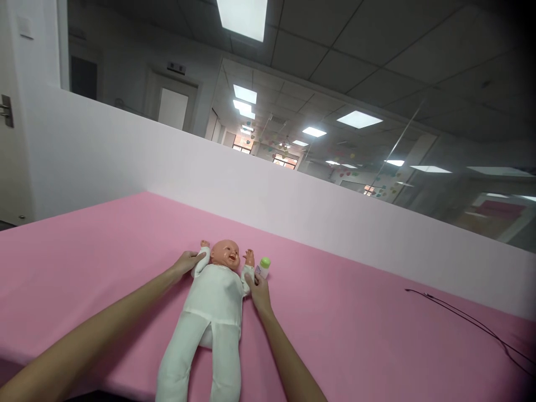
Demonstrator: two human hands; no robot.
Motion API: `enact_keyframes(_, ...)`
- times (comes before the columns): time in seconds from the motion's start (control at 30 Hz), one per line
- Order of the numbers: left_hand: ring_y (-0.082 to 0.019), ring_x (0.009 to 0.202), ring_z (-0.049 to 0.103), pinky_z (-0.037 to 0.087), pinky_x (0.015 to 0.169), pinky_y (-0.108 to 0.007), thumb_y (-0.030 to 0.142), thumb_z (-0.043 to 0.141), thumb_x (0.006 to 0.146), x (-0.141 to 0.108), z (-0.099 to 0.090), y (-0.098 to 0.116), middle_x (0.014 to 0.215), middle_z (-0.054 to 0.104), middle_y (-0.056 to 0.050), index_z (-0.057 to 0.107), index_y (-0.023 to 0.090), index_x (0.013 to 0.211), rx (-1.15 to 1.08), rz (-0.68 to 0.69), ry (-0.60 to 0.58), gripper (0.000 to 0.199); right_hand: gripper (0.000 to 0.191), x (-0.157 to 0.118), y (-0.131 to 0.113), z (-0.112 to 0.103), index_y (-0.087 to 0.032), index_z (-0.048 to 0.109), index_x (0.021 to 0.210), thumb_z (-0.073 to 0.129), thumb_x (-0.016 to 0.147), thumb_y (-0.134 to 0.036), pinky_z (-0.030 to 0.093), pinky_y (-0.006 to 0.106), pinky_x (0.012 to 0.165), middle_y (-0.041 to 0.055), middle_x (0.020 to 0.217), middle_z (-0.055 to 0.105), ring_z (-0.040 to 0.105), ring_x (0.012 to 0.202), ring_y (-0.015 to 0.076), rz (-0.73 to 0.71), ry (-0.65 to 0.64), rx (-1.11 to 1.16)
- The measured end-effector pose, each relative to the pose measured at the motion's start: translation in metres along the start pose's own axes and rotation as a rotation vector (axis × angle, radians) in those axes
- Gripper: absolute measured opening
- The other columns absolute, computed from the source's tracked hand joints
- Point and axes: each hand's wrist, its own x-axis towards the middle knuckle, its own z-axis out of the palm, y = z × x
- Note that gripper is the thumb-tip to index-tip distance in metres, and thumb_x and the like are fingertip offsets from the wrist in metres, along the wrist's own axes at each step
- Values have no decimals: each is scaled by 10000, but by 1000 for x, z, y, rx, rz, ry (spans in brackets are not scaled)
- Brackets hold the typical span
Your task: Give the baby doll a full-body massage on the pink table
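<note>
A baby doll [215, 296] with a bare head and a white cloth body lies on its back on the pink table [335, 318], its head toward the wall. Both its arms are bent up beside the head. My left hand [187, 262] is closed round the white sleeve of the doll's arm on the left. On the other side, my right hand [258, 290] pinches the sleeve of the arm on the right. Just beyond my right hand stands a small bottle [263, 267] with a green cap, close to the doll's raised hand.
Thin black cables [464, 318] lie on the table at the right. A low white wall [251, 190] with glass above runs along the table's far edge. A door [12, 128] is at the far left.
</note>
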Motion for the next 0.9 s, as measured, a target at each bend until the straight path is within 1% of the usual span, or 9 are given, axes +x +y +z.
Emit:
enact_keyframes(0.07,-196,655,620,450,621,-297,619,892,581,-13,-10,7,785,715,-88,751,125,890,-7,58,-87,600,368,-11,-7,-10,-175,751,980,797,767,-472,520,345,734,69,887,751,667,806,240,1,-101,79)
enact_keyframes(0.13,-224,753,659,485,676,-309,503,908,626,-29,-25,12,884,736,-106,771,148,940,17,126,-202,493,365,-24,-15,-21,-192,766,1030,836,716,-364,532,364,812,75,979,770,686,899,253,6,-180,94)
enact_keyframes(0.23,-317,1017,682,534,849,-376,384,908,614,-50,-43,14,1055,746,-150,783,179,725,85,189,-360,265,157,-42,-19,-32,-211,786,852,788,703,-261,525,397,909,84,1043,779,693,1014,275,-2,-303,65)
enact_keyframes(0.33,-358,1126,657,519,957,-421,319,911,555,-59,-49,12,1092,750,-153,730,194,542,139,199,-432,221,45,-47,-14,-35,-215,766,736,744,702,-234,513,417,962,86,1073,780,690,1076,289,20,-355,86)
enact_keyframes(0.4,-350,1074,674,533,899,-408,324,916,541,-57,-44,14,1065,758,-152,769,190,637,128,179,-356,221,105,-41,-11,-32,-213,776,778,768,677,-240,526,409,918,81,1035,782,696,1016,282,30,-275,102)
enact_keyframes(0.53,-256,789,667,491,688,-329,501,905,568,-40,-23,23,863,737,-112,755,158,795,34,150,-108,438,222,-16,-15,-16,-182,743,780,802,713,-385,502,331,703,37,766,715,623,727,206,19,-138,45)
enact_keyframes(0.7,-127,499,442,322,521,-280,721,840,515,-21,5,22,552,556,-7,668,141,662,47,-35,47,623,496,2,-14,3,-193,621,621,776,698,-658,408,285,563,-5,580,569,499,589,163,57,-9,-18)
enact_keyframes(0.8,-134,497,452,318,514,-282,697,856,511,-26,5,22,553,565,-13,673,140,672,46,-47,53,608,483,-3,-14,-2,-175,699,710,790,693,-649,455,306,604,32,660,652,569,639,192,75,-3,24)
enact_keyframes(0.9,-204,689,626,442,625,-296,538,894,592,-41,-10,28,819,719,-80,759,147,918,19,68,-110,527,426,-16,-16,-17,-164,781,883,867,652,-511,526,353,723,69,837,750,659,772,242,81,-81,111)
